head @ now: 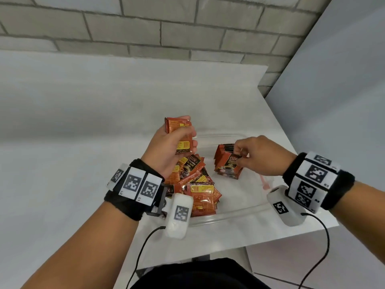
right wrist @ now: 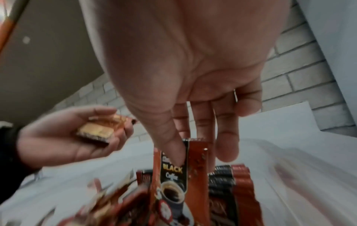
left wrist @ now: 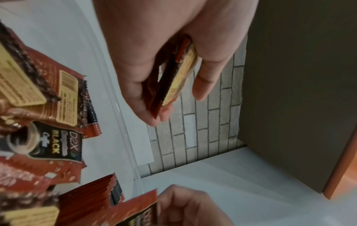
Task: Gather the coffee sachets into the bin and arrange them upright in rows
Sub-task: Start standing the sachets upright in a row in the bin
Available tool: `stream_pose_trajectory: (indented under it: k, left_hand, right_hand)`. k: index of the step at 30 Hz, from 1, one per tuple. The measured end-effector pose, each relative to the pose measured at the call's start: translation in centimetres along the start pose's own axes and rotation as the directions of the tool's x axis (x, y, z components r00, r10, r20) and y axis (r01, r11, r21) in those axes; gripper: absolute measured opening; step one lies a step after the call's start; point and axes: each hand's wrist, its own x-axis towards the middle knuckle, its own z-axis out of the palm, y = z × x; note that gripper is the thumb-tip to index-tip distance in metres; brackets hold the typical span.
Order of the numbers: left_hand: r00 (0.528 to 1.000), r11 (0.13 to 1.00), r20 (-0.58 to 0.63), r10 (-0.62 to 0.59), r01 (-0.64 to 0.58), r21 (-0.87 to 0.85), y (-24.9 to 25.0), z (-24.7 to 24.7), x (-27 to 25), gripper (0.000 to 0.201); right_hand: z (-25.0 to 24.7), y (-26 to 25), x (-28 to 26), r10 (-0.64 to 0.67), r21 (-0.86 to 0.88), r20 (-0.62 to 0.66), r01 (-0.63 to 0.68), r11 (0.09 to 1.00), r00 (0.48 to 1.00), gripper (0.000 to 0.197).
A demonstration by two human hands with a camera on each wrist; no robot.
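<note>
A clear plastic bin [head: 229, 217] stands on the white table. My left hand [head: 186, 133] grips a small stack of red-brown coffee sachets [head: 181, 140] above the bin's left side; the same held stack [left wrist: 174, 76] lies edge-on in that hand [left wrist: 170, 97]. Beneath it a loose pile of sachets [head: 196, 185] lies flat in the bin. On the right, a short row of upright sachets [head: 224, 152] stands inside. My right hand [head: 239, 156] pinches the front sachet [right wrist: 197, 183] of that row by its top edge, thumb in front and fingers [right wrist: 226, 146] behind.
A brick wall [head: 145, 28] runs behind the table. The table's right edge [head: 291, 142] meets a grey panel [head: 343, 101]. A small pinkish piece [head: 265, 183] sits by the bin's right wall. Black cables [head: 141, 247] hang from both wrist cameras.
</note>
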Motion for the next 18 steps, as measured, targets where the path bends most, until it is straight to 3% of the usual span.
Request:
stream_pose_trajectory:
  k: [5, 9, 14, 18]
  left_hand:
    - [1.000, 1.000, 0.020, -0.019, 0.019, 0.022, -0.3, 0.0, -0.2, 0.027]
    - [1.000, 1.000, 0.012, -0.026, 0.026, 0.015, 0.0, -0.2, -0.5, 0.027]
    - [1.000, 0.999, 0.013, -0.027, 0.026, 0.020, 0.1, -0.4, -0.9, 0.030]
    - [1.000, 0.999, 0.008, -0.027, 0.027, 0.019, 0.3, -0.6, -0.9, 0.031]
  right_hand:
    - [1.4, -0.1, 0.9, 0.041, -0.212, 0.090, -0.021, 0.977, 0.995, 0.002]
    - [1.6, -0.6, 1.5, 0.083, -0.392, 0.149, -0.018, 0.920, 0.985, 0.022]
    - [1.7, -0.7, 2.2, 0.087, -0.457, 0.148, -0.009, 0.889, 0.985, 0.005]
    - [1.7, -0.9, 2.3, 0.082, -0.488, 0.139, -0.004, 0.873, 0.987, 0.003]
